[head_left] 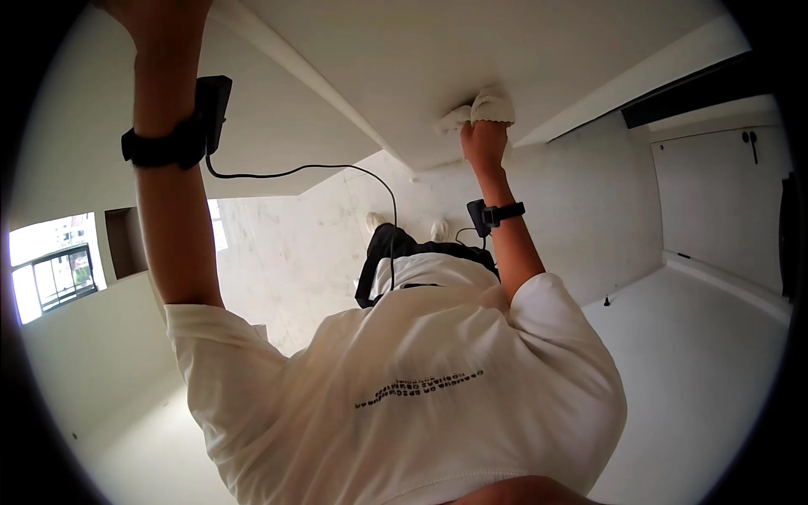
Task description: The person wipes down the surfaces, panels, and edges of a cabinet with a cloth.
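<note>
My right hand (484, 145) reaches up to the white wall (522, 42), its fingers wrapped round a white cloth (493, 106). The bunched cloth has a wavy edge and lies against the wall, with a small shadow beside it. My left arm stretches up along the left side. Only the base of my left hand (164, 17) shows at the top edge; its fingers are out of the picture, so what it touches is hidden. Each forearm wears a black strap with a small black device, the left device (214, 111) trailing a cable.
A thin black cable (303, 171) runs from the left wrist to a black item at my waist. Pale, marked flooring (278, 252) lies around my feet. A window (55, 269) is at the left. White cabinet-like panels (715, 194) with a dark fitting stand at the right.
</note>
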The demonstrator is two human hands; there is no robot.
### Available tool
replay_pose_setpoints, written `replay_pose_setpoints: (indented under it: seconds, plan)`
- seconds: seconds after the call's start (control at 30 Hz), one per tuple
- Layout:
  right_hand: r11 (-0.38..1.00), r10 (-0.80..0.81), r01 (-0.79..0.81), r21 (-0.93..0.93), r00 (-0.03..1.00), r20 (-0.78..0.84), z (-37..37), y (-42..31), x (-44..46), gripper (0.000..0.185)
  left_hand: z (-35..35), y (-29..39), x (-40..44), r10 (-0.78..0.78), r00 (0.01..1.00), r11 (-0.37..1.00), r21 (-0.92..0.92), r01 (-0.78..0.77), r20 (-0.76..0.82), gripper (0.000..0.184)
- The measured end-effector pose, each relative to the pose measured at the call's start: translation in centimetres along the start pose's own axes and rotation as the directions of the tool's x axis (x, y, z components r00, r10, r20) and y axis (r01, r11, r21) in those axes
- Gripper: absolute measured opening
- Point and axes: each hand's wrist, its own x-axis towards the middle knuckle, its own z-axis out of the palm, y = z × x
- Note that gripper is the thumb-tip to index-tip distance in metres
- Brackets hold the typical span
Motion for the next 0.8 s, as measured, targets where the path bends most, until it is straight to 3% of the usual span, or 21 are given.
replay_pose_setpoints:
  seconds: [0.1, 0.2, 0.33, 0.43, 0.53, 0.63, 0.73, 0.8]
  plan:
    - [0.996, 0.078, -0.077, 0.048, 0.996, -0.033, 1.7, 1.4, -1.5, 0.039, 0.2, 0.1, -0.1, 0.009, 1.000, 1.000, 0.001, -0.009, -0.009, 0.039]
    - [0.993, 0.004, 0.001, 0.117, 0.999, -0.046, -0.6, -0.4, -0.6, 0.039, 0.4, 0.1, 0.0, 0.022, 0.999, 1.000, -0.009, -0.022, -0.024, 0.039]
    - [0.998, -0.058, 0.059, 0.036, 0.998, -0.028, -1.6, -2.1, 0.3, 0.036, 0.3, 0.4, -0.3, 0.002, 1.000, 1.000, -0.028, -0.003, -0.022, 0.040]
    - [0.999, 0.033, -0.034, 0.026, 0.999, 0.022, -0.5, -1.1, -0.3, 0.035, 0.2, 0.8, -1.0, -0.075, 0.997, 0.997, -0.010, 0.075, -0.016, 0.042]
    - [0.942, 0.306, -0.334, 0.031, 0.892, 0.333, -0.2, 0.4, -0.7, 0.029, -0.5, 2.0, -0.8, -0.165, 0.986, 0.985, -0.056, 0.163, -0.022, 0.043]
    - [0.972, 0.123, -0.147, 0.184, 0.983, 0.136, -0.5, 0.6, -0.7, 0.019, -1.2, 3.8, -1.0, -0.280, 0.959, 0.956, -0.085, 0.282, 0.040, 0.045]
    - [0.909, -0.063, 0.126, 0.396, 0.984, -0.168, -4.4, -3.7, 1.8, 0.015, -3.0, 6.2, -1.9, -0.318, 0.935, 0.938, -0.089, 0.334, 0.155, 0.042]
    - [0.982, -0.018, 0.007, 0.188, 0.998, 0.056, -7.5, -5.8, 4.0, 0.020, -4.4, 8.7, -3.7, -0.415, 0.887, 0.798, -0.387, 0.462, 0.204, 0.045]
